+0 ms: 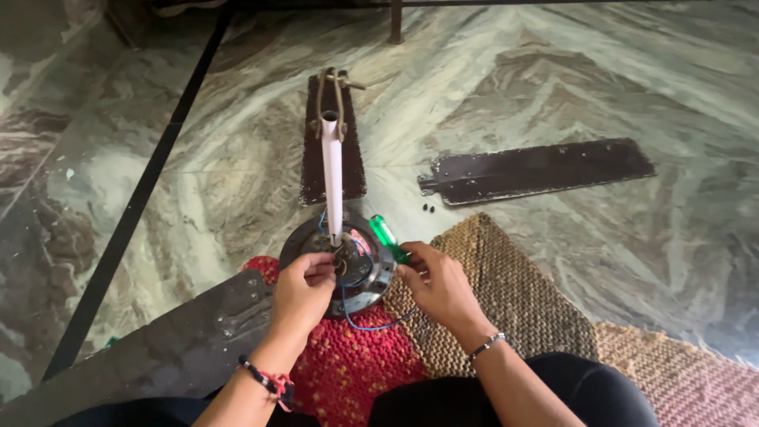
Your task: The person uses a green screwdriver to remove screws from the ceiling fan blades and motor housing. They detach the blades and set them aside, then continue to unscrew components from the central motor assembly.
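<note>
Head view: left fingers pinching fan motor wiring; right fingers gripping green screwdriver.

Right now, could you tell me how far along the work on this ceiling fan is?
Two blades already lie loose on the floor. In hand: the left hand steadies the motor while the right hand holds a green screwdriver. One blade still seems attached, and the blue wire hangs loose.

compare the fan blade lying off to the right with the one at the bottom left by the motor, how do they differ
The right blade lies apart from the motor on bare marble floor; the lower-left blade reaches right up to the motor. The right one looks dark and glossy, the lower-left one grey and dull. Both are long and flat.
</note>
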